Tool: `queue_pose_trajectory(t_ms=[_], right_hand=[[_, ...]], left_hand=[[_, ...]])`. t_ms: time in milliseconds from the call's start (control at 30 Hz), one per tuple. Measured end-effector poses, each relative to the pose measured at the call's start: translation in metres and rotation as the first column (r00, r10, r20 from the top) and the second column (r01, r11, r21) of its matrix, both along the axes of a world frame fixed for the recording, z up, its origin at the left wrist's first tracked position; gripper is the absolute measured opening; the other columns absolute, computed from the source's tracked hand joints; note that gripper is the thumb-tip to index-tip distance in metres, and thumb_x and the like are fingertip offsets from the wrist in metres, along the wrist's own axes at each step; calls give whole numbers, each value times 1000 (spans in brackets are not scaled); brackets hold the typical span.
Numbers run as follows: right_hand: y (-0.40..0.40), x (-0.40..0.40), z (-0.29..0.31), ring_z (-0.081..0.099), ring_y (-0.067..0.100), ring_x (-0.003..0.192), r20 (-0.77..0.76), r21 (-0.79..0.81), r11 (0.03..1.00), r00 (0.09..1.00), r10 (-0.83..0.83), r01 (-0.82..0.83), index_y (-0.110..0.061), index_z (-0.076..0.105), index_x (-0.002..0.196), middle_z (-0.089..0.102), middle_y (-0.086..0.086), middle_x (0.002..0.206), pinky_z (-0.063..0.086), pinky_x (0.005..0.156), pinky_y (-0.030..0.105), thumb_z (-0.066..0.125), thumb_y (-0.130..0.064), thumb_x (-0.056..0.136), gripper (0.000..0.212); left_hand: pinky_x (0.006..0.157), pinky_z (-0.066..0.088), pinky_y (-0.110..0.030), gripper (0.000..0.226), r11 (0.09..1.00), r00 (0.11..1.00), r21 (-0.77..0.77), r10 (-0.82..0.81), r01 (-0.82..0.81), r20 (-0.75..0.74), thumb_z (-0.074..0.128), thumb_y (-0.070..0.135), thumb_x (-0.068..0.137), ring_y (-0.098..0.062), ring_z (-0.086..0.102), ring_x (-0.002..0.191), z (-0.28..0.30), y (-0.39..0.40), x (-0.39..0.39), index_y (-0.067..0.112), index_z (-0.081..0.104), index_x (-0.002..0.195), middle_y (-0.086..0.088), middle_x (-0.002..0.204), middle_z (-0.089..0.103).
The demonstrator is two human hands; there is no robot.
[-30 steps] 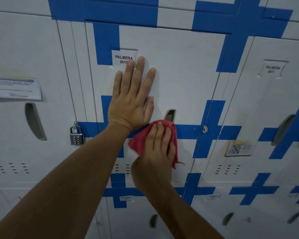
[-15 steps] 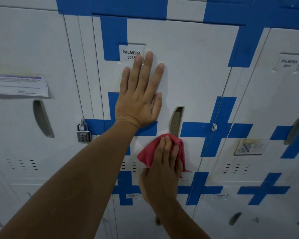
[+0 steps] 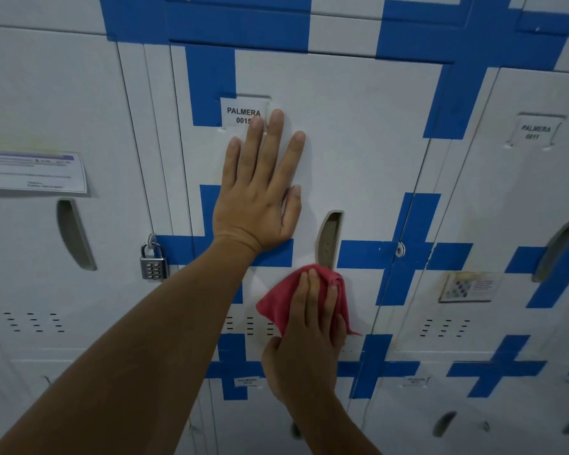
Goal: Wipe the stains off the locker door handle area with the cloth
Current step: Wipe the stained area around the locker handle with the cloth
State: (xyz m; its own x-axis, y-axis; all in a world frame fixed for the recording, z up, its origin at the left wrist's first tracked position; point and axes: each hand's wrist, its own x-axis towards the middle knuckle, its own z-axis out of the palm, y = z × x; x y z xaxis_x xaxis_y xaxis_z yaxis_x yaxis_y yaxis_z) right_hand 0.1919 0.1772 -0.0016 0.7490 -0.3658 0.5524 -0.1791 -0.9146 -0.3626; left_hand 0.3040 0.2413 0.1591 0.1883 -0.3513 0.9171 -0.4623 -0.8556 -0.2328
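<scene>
- Cloth (image 3: pixel 278 305) — red, bunched, pressed flat against the white locker door (image 3: pixel 358 152) just below the handle slot (image 3: pixel 329 239), its top edge touching the slot's lower end.
- Right hand (image 3: pixel 309 336) spread over the cloth, fingers (image 3: pixel 311 297) straight and close together, pinning it to the metal rather than gripping it in a fist; thumb low at the left, off the fabric.
- Loose corner of the cloth poking out to the right of the hand, another flap showing on the left.
- Left hand (image 3: pixel 258 198) laid palm-flat on the same door, above and left of the cloth, fingers open and pointing up, holding nothing; fingertips overlapping the lower right corner of the name label (image 3: pixel 242 111) reading PALMERA.
- Handle slot — tall, narrow, dark, leaning slightly — sitting between the left hand's thumb and a blue tape band (image 3: pixel 368 254) running to the right.
- Blue tape crossing the doors in bands and plus shapes; heel of the left hand resting over one horizontal strip.
- Combination padlock (image 3: pixel 152 262) hanging at the left edge of the door, well left of the cloth.
- Paper notice (image 3: pixel 33 172) stuck on the left neighbouring locker above its own slot.
- Small patterned sticker (image 3: pixel 470 286) on the right neighbouring locker, near a hasp ring (image 3: pixel 400 249).
- Vent slits (image 3: pixel 248 325) partly covered by the right hand and cloth.
- Stains around the handle too faint to make out.
</scene>
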Motion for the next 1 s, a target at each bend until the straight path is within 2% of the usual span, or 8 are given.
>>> queue_pose_trajectory(t_ms=[167, 267, 400, 567, 700, 867, 933, 1000], right_hand=[[-6, 0, 6, 22, 39, 145, 37, -2, 999, 998, 41, -41, -20, 16, 154, 30, 6, 157, 20, 111, 57, 81, -30, 63, 113], [-15, 1, 31, 23, 37, 145, 97, -77, 992, 989, 108, -101, -17, 19, 154, 33, 6, 156, 20, 112, 54, 79, -30, 68, 106], [-39, 6, 90, -8, 28, 150, 177, -156, 986, 981, 81, -53, -18, 2, 156, 3, 1, 164, 8, 118, 54, 46, -41, 91, 82], [-65, 5, 115, -22, 25, 147, 162, -73, 997, 987, -19, 31, -23, -16, 153, -20, -5, 161, 2, 117, 58, 38, -37, 93, 82], [-54, 14, 102, -20, 32, 147, 183, -140, 990, 983, 27, -2, -11, -13, 153, -17, 8, 162, 1, 119, 55, 37, -42, 95, 83], [-101, 26, 89, -12, 24, 149, 149, -446, 892, 976, 156, -75, -13, -6, 155, -10, 7, 163, -6, 120, 43, 44, -56, 92, 91], [-109, 29, 84, -9, 24, 150, 170, -452, 889, 971, 169, -76, -14, -8, 154, -10, 6, 162, -5, 120, 43, 42, -59, 91, 92], [-97, 30, 76, -8, 26, 150, 232, -328, 944, 967, 104, -23, -10, -10, 154, -12, 7, 162, -4, 121, 44, 41, -58, 91, 93]], left_hand=[[124, 0, -50, 70, 1000, 1000, 3, 3, -3, -8, 38, 36, 98, -38, 10, 153, 1, 0, -1, 14, 14, 160, -20, 165, 13], [124, 0, -50, 70, 1000, 1000, 6, 7, -7, -8, 37, 37, 98, -38, 9, 153, 1, 0, 0, 14, 13, 160, -19, 165, 12], [124, 1, -50, 71, 1000, 1000, -4, -12, 12, 3, 41, 36, 98, -38, 10, 153, 0, 0, 1, 15, 14, 159, -20, 165, 13], [125, 0, -49, 71, 1000, 1000, -5, -9, 9, 7, 41, 37, 98, -38, 8, 153, -1, 0, 3, 14, 13, 160, -20, 165, 12], [124, 1, -50, 71, 1000, 1000, -4, -11, 11, 14, 39, 38, 98, -38, 9, 153, -2, 0, 4, 14, 13, 160, -20, 165, 13], [124, 3, -51, 69, 1000, 1000, -5, -11, 11, 21, 38, 37, 98, -39, 10, 153, -1, 0, 3, 13, 16, 159, -21, 164, 14], [124, 4, -51, 69, 1000, 1000, -12, -13, 13, 23, 39, 37, 98, -39, 11, 152, -1, 0, 2, 13, 19, 159, -21, 164, 15], [124, 4, -51, 70, 1000, 1000, -12, -16, 17, 21, 41, 36, 97, -39, 12, 152, -1, -1, 2, 13, 19, 159, -20, 164, 16]])
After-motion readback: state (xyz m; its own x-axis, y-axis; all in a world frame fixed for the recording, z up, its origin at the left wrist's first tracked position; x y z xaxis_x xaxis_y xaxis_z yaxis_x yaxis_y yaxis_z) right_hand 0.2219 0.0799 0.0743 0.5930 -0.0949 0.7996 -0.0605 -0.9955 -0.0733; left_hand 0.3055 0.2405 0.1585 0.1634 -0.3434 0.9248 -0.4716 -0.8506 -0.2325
